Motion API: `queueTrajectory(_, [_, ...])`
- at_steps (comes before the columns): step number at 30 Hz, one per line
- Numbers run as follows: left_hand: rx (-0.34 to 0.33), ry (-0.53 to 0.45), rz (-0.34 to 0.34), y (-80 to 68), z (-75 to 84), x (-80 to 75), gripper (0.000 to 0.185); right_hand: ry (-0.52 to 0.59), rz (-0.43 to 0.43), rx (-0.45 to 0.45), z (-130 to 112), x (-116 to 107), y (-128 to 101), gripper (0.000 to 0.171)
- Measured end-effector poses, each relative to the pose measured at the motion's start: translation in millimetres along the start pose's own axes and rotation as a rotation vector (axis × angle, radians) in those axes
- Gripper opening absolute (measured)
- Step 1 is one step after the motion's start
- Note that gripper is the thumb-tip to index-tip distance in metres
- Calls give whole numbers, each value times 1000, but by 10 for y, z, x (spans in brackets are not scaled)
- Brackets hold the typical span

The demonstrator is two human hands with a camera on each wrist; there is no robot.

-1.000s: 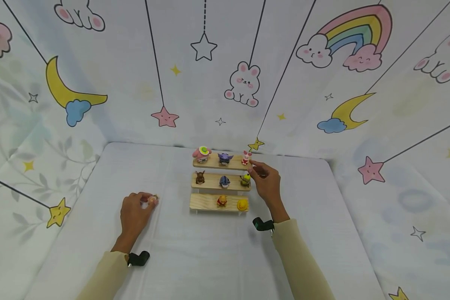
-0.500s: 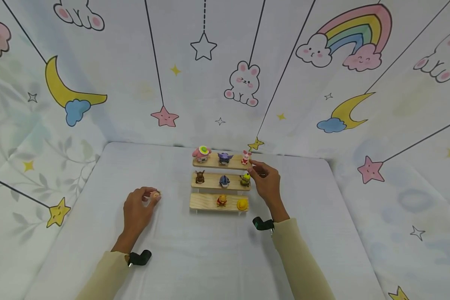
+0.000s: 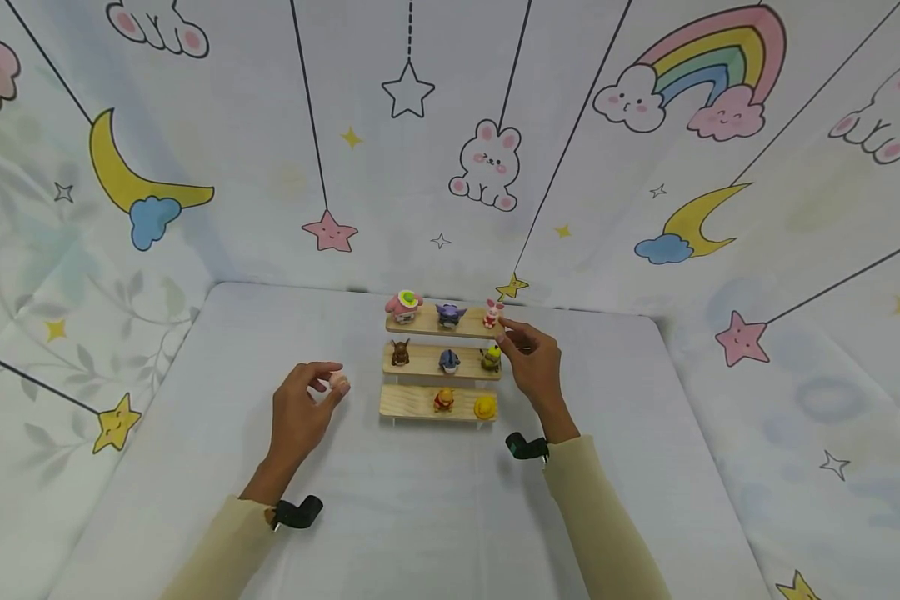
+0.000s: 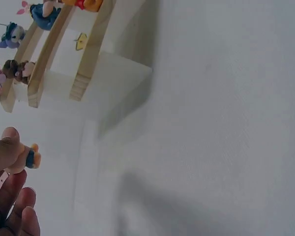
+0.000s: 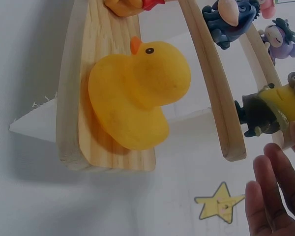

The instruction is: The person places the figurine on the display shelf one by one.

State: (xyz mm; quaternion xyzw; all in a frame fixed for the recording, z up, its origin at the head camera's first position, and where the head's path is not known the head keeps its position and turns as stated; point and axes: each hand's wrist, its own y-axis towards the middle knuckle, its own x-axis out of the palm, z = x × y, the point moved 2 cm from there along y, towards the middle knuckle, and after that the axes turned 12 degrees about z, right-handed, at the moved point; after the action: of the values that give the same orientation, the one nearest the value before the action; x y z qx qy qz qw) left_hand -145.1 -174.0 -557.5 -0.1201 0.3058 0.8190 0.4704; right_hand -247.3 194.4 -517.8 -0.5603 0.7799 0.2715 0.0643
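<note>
The left hand [image 3: 300,412] is pinching a tiny figurine [image 3: 339,383] above the bench [image 3: 390,508], beside the shelf [image 3: 412,403]. It is looking light, rigid, slippery; fingertips gripping its body suit. The right hand [image 3: 534,367] is hovering half-curled, empty.

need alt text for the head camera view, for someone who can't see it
A person's left hand pinches a small toy figure above a white table, left of a three-tier wooden shelf holding eight small toys. The right hand hovers by the shelf's right end, fingers curled, near a pink-eared figure. Cartoon moon, star and rainbow curtains surround the table.
</note>
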Motion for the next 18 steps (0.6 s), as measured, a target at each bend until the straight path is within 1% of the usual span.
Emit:
queueTrajectory(4, [19,-63,8,-10,126,50,32,0,-4,3,6,1,4,30])
queueTrajectory(8, [56,-100,-6,-37,242,118,32,4,-5,1,15,-1,8,30])
queueTrajectory(13, [83,-118,-34,-91,359,218,29,12,-7,-1,21,-1,9,31])
queueTrajectory(18, [98,-134,-67,-153,426,340,28,19,-7,0,29,4,9,30])
